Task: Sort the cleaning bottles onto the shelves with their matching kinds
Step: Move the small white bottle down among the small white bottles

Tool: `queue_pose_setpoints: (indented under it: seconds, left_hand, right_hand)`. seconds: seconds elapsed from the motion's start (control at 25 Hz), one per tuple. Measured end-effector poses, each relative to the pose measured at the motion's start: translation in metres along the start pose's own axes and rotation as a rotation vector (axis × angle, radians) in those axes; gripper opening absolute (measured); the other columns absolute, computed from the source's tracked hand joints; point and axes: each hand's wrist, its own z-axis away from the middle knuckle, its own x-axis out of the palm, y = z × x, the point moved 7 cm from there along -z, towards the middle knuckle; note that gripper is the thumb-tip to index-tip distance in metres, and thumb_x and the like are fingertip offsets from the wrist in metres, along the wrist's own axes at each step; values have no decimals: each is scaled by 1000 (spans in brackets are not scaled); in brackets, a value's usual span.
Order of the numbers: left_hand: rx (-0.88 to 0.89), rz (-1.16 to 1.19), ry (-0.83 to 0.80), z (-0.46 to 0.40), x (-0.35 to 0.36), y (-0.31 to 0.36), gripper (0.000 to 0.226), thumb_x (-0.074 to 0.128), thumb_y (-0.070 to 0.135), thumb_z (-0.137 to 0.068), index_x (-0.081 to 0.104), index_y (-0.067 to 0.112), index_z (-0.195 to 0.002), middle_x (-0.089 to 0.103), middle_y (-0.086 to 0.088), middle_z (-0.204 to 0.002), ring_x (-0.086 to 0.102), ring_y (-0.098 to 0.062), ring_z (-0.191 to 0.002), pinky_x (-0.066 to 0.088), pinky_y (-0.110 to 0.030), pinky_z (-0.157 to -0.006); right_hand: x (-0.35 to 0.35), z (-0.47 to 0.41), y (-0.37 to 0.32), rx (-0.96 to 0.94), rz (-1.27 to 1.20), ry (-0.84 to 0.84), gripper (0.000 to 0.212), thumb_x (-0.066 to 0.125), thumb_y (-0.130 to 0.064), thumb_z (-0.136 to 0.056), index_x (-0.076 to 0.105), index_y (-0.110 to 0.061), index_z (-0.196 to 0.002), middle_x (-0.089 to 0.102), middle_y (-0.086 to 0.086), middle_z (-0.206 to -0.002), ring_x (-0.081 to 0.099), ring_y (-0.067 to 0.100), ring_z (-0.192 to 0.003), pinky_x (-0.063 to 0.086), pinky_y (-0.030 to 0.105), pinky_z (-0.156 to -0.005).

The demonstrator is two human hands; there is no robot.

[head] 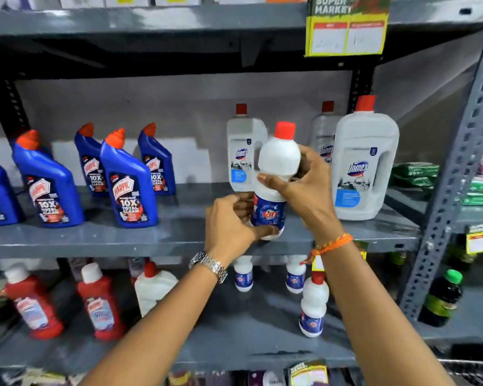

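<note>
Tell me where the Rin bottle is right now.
Centre of the head view: the Rin bottle is held by both hands, left hand low, right hand higher, before the middle shelf's Domex bottles.

On the middle shelf point(179, 235) the Harpic bottles point(129, 188) stand at the left and the Domex jugs point(364, 165) at the right — between them, in front of the shelf, both hands hold the Rin bottle point(276, 174) upright. On the lower shelf point(234, 344), more Rin bottles point(313, 305) stand below the hands — squat bottles point(101, 302) to their left.
</note>
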Motion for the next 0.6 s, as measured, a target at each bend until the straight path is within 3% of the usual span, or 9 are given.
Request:
queue_pose_setpoints:
  seconds: [0.08, 0.2, 0.28, 0.52, 0.6]
  left_hand:
    - [15, 34, 26, 39, -11, 1, 76, 101, 42, -36, 73, 32, -106, 79, 17, -92, 76, 4, -83, 61, -16, -73]
    - [49, 70, 36, 99, -13, -20, 72, 102, 44, -38, 76, 32, -104, 80, 20, -97, 77, 1, -87, 62, -18, -75]
    - [-5, 91, 27, 134, -5, -56, 72, 102, 44, -42, 77, 26, -107, 80, 19, -102, 78, -2, -91, 62, -22, -79]
    - [-361, 50, 56, 178, 36, -205, 62, 100, 24, -41, 72, 33, -94, 82, 8, -92, 79, -9, -87, 65, -41, -79]
    - [-436, 8, 41, 173, 51, -245, 64, 100, 12, -43, 69, 33, -94, 82, 5, -91, 79, -13, -85, 65, -42, -77]
  right_hand:
    - [-9, 33, -12, 32, -87, -51, 80, 96, -26, -54, 60, -16, -125, 76, 4, -113, 75, 20, -102, 64, 39, -86]
    - [-19, 98, -5, 73, -145, -111, 76, 95, -27, -49, 62, -31, -118, 78, -7, -107, 76, 8, -97, 62, 22, -77]
    - [-15, 143, 23, 128, -133, -127, 76, 96, -22, -48, 61, -41, -112, 76, -12, -110, 75, 6, -98, 59, 18, -76]
    - [30, 211, 166, 327, -53, -204, 84, 94, 8, -52, 62, -37, -115, 73, -13, -115, 71, 7, -107, 61, 31, -90]
    - [47, 212, 213, 406, -38, -235, 85, 92, 14, -51, 61, -25, -120, 74, -1, -118, 71, 17, -111, 60, 39, -96]
